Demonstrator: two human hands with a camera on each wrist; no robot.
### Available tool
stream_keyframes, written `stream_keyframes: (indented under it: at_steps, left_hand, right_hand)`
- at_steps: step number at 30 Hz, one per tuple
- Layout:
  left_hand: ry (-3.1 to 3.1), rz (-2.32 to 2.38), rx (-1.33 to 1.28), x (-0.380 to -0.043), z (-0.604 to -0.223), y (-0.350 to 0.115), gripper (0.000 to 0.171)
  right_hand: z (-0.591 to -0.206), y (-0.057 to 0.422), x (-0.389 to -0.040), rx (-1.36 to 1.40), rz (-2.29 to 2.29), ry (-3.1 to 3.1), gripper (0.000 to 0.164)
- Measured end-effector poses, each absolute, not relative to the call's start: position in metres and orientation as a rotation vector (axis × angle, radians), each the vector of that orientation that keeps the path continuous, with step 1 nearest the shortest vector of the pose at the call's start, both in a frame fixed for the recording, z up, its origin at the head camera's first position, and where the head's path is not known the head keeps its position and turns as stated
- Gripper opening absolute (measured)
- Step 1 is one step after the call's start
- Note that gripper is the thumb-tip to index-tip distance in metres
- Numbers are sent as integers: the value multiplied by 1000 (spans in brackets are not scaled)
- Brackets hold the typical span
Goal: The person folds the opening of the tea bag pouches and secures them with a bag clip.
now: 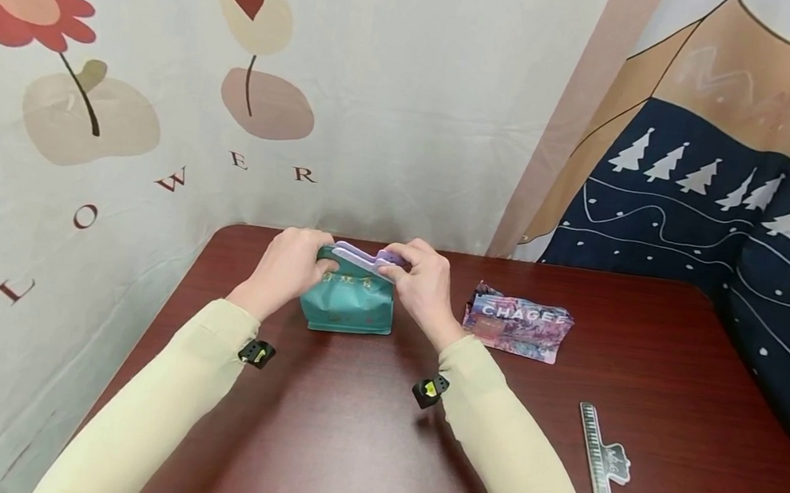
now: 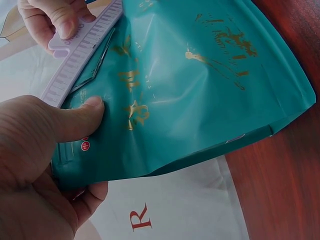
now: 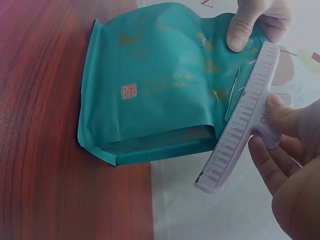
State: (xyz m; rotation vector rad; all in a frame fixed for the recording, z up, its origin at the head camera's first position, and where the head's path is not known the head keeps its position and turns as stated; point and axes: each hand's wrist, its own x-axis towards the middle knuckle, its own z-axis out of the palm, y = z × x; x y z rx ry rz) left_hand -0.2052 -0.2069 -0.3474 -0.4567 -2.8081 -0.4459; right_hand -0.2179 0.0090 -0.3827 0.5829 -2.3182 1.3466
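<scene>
A teal pouch with gold lettering (image 1: 348,306) stands upright near the table's back edge. My left hand (image 1: 295,264) pinches its top left corner, thumb on the front face and fingers behind, as the left wrist view shows. With thumb and fingers my right hand (image 1: 423,282) grips the handle tab of a lilac bag clip (image 3: 242,122) with a piano-key pattern. The clip's long bar lies along the pouch's top edge, and one end of it juts past the pouch's side in the right wrist view.
On the right, a pink and blue pouch marked CHAGEE (image 1: 520,326) lies on the dark red table (image 1: 318,431). Nearer the front right is a clear bag clip with a piano-key pattern (image 1: 603,465). Printed cloth (image 1: 417,104) hangs behind the table.
</scene>
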Motion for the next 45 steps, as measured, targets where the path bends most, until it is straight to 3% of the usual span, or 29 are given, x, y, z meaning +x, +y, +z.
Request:
stream_keyframes:
  at_steps: [22,33,45]
  left_hand:
    - [-2820,-661,-393,-206,-348,-213,28]
    - [-2802,-707,-375,-208,-347,-212,16]
    - [-2799,-682,-391,-210,-346,-212,21]
  right_hand:
    - [-385,8,-220,548,1348,-2317,19]
    - [-381,7,-221,544,1386,-2322,17]
    - [-379,4,-222,564,1396,-2259,17]
